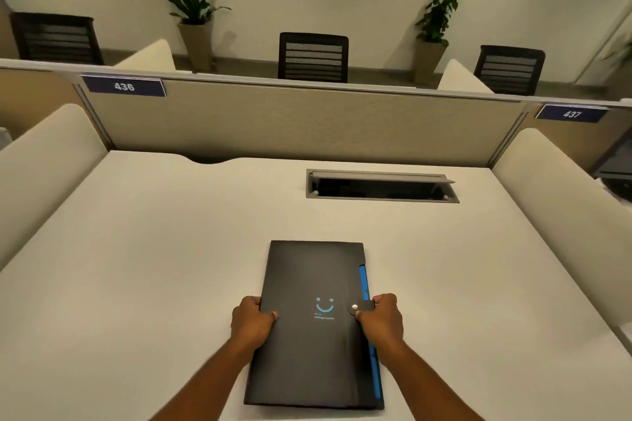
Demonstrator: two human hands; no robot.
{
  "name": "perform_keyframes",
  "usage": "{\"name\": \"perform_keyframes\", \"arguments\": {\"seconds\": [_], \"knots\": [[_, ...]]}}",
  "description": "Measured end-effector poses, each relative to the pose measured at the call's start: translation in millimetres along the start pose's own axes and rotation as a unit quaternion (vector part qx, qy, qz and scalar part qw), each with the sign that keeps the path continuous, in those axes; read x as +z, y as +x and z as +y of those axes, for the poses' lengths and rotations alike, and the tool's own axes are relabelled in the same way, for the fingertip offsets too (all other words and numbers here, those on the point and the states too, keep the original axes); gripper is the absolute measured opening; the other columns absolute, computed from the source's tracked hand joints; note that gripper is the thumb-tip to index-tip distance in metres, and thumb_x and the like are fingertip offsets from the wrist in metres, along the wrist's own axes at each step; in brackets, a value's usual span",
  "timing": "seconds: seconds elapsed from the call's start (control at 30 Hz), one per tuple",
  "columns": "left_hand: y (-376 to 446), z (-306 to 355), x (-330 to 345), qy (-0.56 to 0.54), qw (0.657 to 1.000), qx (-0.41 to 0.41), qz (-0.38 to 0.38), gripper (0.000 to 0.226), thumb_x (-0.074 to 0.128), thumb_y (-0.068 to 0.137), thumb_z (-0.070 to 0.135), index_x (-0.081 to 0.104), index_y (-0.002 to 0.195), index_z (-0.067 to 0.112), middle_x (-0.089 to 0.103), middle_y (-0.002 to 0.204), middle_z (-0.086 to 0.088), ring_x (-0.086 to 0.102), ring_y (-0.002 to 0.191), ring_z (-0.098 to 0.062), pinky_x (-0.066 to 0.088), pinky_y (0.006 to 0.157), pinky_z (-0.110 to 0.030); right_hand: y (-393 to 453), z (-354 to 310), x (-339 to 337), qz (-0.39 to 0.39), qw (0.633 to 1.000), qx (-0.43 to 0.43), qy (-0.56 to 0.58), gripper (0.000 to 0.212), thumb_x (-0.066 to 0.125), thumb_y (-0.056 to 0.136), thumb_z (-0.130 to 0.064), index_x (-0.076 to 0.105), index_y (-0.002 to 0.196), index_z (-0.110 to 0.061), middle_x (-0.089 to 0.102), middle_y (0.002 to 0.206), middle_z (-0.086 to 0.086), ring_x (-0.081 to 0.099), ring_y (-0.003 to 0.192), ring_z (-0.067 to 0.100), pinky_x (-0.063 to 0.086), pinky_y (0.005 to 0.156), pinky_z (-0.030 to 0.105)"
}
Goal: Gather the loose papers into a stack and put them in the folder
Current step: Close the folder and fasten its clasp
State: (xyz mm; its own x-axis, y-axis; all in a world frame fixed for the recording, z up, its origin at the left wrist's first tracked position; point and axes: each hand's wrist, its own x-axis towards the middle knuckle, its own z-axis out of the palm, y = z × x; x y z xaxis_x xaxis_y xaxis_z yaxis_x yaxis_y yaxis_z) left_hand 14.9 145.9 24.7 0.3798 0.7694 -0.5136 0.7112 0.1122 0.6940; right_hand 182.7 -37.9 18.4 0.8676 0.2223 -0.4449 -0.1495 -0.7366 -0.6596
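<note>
Fingers curled, both hands gripping closed folder edges.

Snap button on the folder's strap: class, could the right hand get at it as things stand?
Probably yes. The right hand already grips the folder at its right edge, thumb on the strap just beside the snap button. Nothing covers the button.

Both forearms extended forward, converging slightly. Left hand curled, thumb on top, gripping left edge of folder. Right hand curled, pinching snap tab at right edge.
</note>
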Motion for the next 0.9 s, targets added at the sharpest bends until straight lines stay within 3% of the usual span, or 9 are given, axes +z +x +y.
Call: {"name": "perform_keyframes", "arguments": {"seconds": [0.07,0.17,0.37,0.43,0.57,0.67,0.8,0.9], "knots": [[6.3,1.0,-10.3,-0.036,0.999,0.005,-0.010,0.026,0.068,0.083,0.009,0.051,0.102,0.014,0.060,0.101,-0.005,0.060,0.084,-0.022,0.052,0.074,-0.030,-4.7,-8.5,7.6,0.012,1.000,0.003,0.014,0.036,0.076,0.085,-0.019,0.048,0.108,-0.016,0.059,0.091,0.001,0.057,0.078,0.013,0.044,0.062,0.025],[20.7,0.8,-30.5,-0.075,0.997,0.017,-0.022,0.037,0.063,0.083,0.009,0.044,0.113,0.018,0.061,0.110,-0.009,0.064,0.087,-0.023,0.055,0.070,-0.033,-9.1,-27.9,20.1,0.021,0.999,0.000,0.034,0.037,0.080,0.083,-0.019,0.050,0.106,-0.017,0.061,0.096,0.002,0.058,0.081,0.014,0.047,0.067,0.025],[53.8,8.8,-80.2,-0.072,0.995,0.065,-0.017,0.049,0.065,0.085,0.018,0.037,0.125,0.024,0.061,0.114,-0.009,0.064,0.089,-0.024,0.056,0.074,-0.035,-8.8,-90.5,51.1,0.023,0.995,-0.026,0.096,0.043,0.081,0.082,-0.015,0.052,0.114,-0.018,0.058,0.105,0.001,0.059,0.096,0.020,0.054,0.083,0.030],[67.7,13.0,-97.9,-0.071,0.994,0.072,-0.027,0.058,0.069,0.083,0.019,0.034,0.130,0.024,0.059,0.117,-0.008,0.063,0.093,-0.025,0.056,0.078,-0.037,-6.3,-112.8,61.8,0.025,0.992,-0.039,0.114,0.043,0.081,0.082,-0.013,0.053,0.115,-0.018,0.058,0.104,0.000,0.060,0.095,0.019,0.053,0.082,0.028],[94.8,25.5,-126.3,-0.052,0.993,0.095,-0.038,0.071,0.074,0.078,0.018,0.033,0.136,0.023,0.058,0.123,-0.005,0.061,0.101,-0.027,0.054,0.087,-0.039,3.5,-153.2,79.7,0.030,0.990,-0.067,0.121,0.033,0.078,0.081,-0.004,0.057,0.101,-0.020,0.062,0.095,-0.003,0.062,0.093,0.019,0.049,0.079,0.024],[117.8,38.9,-143.4,-0.008,0.991,0.129,-0.040,0.071,0.081,0.069,0.022,0.043,0.129,0.019,0.061,0.120,-0.005,0.062,0.099,-0.026,0.053,0.083,-0.036,13.9,-178.3,89.9,0.025,0.990,-0.086,0.112,0.026,0.075,0.079,0.001,0.062,0.084,-0.021,0.065,0.086,-0.004,0.067,0.094,0.023,0.052,0.077,0.026],[171.7,48.2,-154.6,0.042,0.988,0.142,-0.049,0.107,0.078,0.043,0.055,0.036,0.135,0.021,0.056,0.121,-0.007,0.061,0.105,-0.029,0.055,0.089,-0.047,34.4,-205.2,102.3,0.023,0.991,-0.097,0.089,0.044,0.076,0.083,-0.001,0.063,0.125,-0.008,0.067,0.112,0.006,0.058,0.095,0.017,0.049,0.089,0.028],[213.5,52.4,-153.0,0.073,0.985,0.147,-0.055,0.122,0.077,0.039,0.064,0.024,0.141,0.022,0.050,0.127,-0.008,0.056,0.112,-0.030,0.053,0.092,-0.049,57.0,-221.5,113.9,0.028,0.991,-0.097,0.083,0.056,0.076,0.083,-0.003,0.056,0.136,-0.006,0.065,0.130,0.010,0.062,0.111,0.024,0.049,0.099,0.032]]}}
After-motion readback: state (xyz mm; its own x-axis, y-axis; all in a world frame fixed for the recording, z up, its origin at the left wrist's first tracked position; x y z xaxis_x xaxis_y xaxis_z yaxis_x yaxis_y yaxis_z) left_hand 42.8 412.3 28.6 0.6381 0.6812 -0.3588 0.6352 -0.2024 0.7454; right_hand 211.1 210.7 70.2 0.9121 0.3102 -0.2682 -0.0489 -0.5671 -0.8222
